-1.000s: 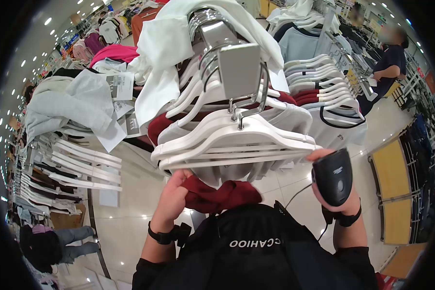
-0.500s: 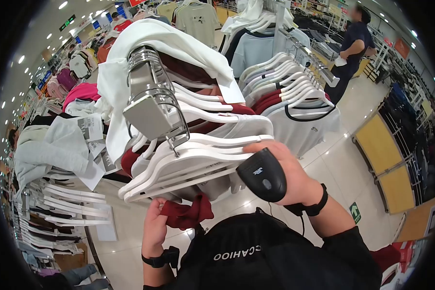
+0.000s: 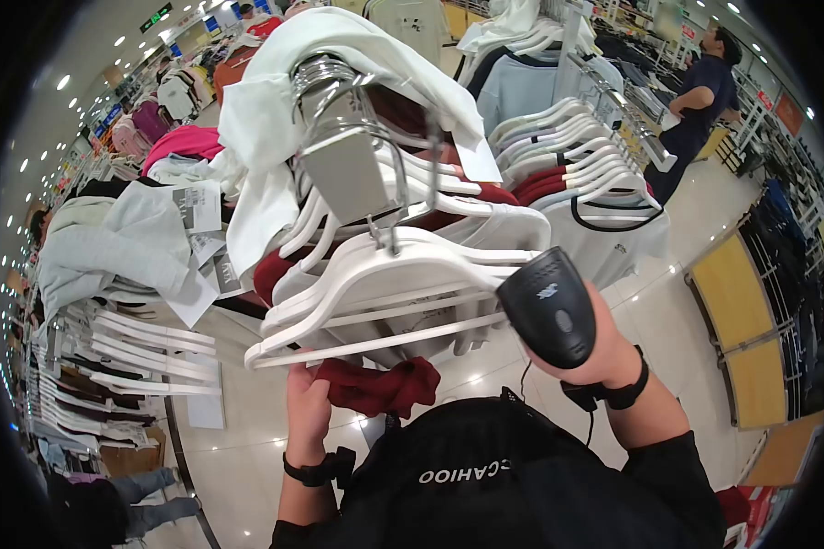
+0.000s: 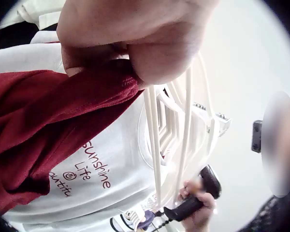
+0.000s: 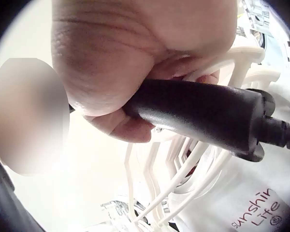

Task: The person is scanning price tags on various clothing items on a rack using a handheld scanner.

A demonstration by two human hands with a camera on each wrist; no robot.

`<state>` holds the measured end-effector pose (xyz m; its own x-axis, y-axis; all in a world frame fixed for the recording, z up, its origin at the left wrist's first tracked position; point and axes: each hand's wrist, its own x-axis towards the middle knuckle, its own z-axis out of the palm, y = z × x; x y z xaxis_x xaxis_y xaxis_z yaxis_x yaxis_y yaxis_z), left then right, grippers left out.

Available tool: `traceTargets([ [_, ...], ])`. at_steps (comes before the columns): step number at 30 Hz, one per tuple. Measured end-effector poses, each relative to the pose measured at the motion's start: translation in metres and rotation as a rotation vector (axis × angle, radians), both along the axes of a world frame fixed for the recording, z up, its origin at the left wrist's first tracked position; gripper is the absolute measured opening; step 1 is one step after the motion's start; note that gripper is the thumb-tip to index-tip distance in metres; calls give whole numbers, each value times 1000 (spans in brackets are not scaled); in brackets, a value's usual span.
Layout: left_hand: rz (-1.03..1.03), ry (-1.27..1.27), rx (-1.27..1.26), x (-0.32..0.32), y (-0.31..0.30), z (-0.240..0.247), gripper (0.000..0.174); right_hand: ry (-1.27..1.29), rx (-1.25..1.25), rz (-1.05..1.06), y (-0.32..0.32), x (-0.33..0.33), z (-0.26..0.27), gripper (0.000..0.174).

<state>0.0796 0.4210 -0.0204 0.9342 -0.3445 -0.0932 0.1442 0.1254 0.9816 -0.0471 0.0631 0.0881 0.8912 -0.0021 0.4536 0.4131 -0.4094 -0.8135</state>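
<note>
My left hand (image 3: 309, 407) (image 4: 135, 38) pinches a dark red cloth (image 3: 380, 388) (image 4: 63, 111) just below the left end of the front white hangers (image 3: 375, 352). My right hand (image 3: 604, 343) (image 5: 145, 53) grips a black handheld scanner (image 3: 547, 309) (image 5: 198, 111) at the right end of those hangers, which hang bare on the rail's end (image 3: 346, 174). In the right wrist view its fingers curl around the handle; fingertips reach near a hanger, contact unclear. Behind the bare hangers is a white shirt with red lettering (image 4: 94, 169).
White garments (image 3: 275, 119) drape over the rail. Folded grey clothes (image 3: 110, 238) with tags lie at the left, above stacked white hangers (image 3: 156, 352). Another rack of hung shirts (image 3: 568, 165) stands at the right, with a person in dark clothes (image 3: 700, 105) beyond it.
Since half a second ago the view has shifted, so the rack appears farther right. The right hand has drawn back toward the hangers' right end. The left hand keeps its pinch on the red cloth.
</note>
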Motion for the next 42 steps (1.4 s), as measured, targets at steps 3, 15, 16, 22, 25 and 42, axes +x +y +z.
traceTargets([
  [3, 49, -37, 18, 3, -2, 1, 52, 49, -86, -23, -21, -15, -3, 74],
  [15, 6, 17, 15, 12, -6, 26, 32, 203, -187, -66, -63, -78, -17, 46],
  [16, 4, 4, 38, 11, -8, 27, 30, 290, -119, -120, -54, -80, -17, 43],
  [22, -5, -15, 164, 3, -17, 29, 32, 336, -231, -208, -36, -90, -73, 77],
  [25, 27, -93, 182, 1, -21, 25, 33, 245, -160, -185, -14, -93, -100, 91],
  [42, -139, -962, 590, -28, -39, 74, 39, 341, 38, -32, 10, -85, -117, 58],
])
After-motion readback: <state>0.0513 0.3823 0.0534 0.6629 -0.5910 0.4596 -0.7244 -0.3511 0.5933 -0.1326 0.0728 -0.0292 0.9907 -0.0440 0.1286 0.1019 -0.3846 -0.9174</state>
